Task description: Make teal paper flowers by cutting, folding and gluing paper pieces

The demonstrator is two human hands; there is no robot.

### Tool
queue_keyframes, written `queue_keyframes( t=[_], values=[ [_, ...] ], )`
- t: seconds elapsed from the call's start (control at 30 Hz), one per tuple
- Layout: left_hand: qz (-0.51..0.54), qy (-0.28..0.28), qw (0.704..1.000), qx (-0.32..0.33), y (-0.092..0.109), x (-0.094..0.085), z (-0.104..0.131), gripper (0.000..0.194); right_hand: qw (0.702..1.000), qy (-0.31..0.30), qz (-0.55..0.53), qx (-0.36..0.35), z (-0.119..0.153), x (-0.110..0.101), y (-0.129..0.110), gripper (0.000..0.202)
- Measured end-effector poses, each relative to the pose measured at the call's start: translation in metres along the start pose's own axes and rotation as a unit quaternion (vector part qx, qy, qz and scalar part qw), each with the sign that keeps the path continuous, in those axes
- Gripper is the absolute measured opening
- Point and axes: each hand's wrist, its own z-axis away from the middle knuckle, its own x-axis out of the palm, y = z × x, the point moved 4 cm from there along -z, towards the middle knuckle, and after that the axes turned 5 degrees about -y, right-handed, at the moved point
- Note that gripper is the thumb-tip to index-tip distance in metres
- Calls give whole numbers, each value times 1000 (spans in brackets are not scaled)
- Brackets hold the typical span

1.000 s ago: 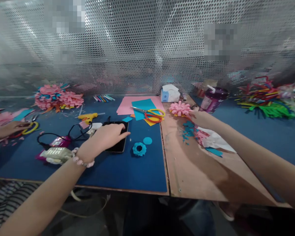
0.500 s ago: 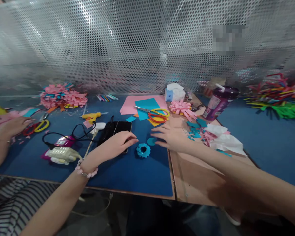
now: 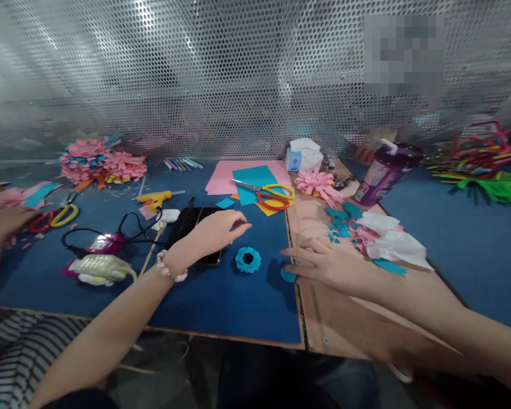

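A blue paper ring with a jagged edge (image 3: 247,259) lies on the blue tabletop (image 3: 238,307). Up and left of it, my left hand (image 3: 217,230) hovers near a black phone (image 3: 210,259), thumb and fingers apart, holding nothing. To the ring's right, my right hand (image 3: 319,264) has its fingers spread, its fingertips over a small blue paper disc (image 3: 288,273) near the table seam. Scissors with yellow and red handles (image 3: 272,196) rest on blue paper (image 3: 255,173) and pink sheets (image 3: 219,177) behind.
Purple cup (image 3: 385,173), tissue box (image 3: 304,158), pink paper flower (image 3: 317,184) and paper scraps (image 3: 394,250) are at right. Yellow glue gun (image 3: 153,199), power strip (image 3: 104,270) and second scissors (image 3: 53,218) lie left. Another person's hand (image 3: 4,221) is at far left.
My right hand has moved right and toward me, and the blue disc has slid with it. My left hand has shifted right and up. The ring stays in place.
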Motion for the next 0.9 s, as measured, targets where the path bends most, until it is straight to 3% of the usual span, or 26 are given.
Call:
queue_keyframes(
  t=[0.23, 0.37, 0.5, 0.6, 0.77, 0.9],
  values=[
    [-19, 8, 1000, -1, -7, 11, 4, 37, 999, 19, -5, -50, 4, -5, -3, 24],
    [-23, 28, 999, -9, -17, 13, 6, 36, 998, 58, 7, -34, -9, -12, -4, 29],
    [99, 43, 994, -6, -25, 11, 6, 33, 989, 142, -28, 7, -37, -25, -5, 26],
    [235, 28, 972, -4, -24, 6, 8, 33, 978, 208, -18, 1, -57, -33, -9, 22],
    [368, -47, 928, 7, -9, 3, 15, 30, 970, 226, 69, -48, -72, -35, -18, 27],
    [429, -47, 902, -9, -7, 7, 16, 30, 961, 246, 113, -53, -74, -31, -19, 24]
  ],
)
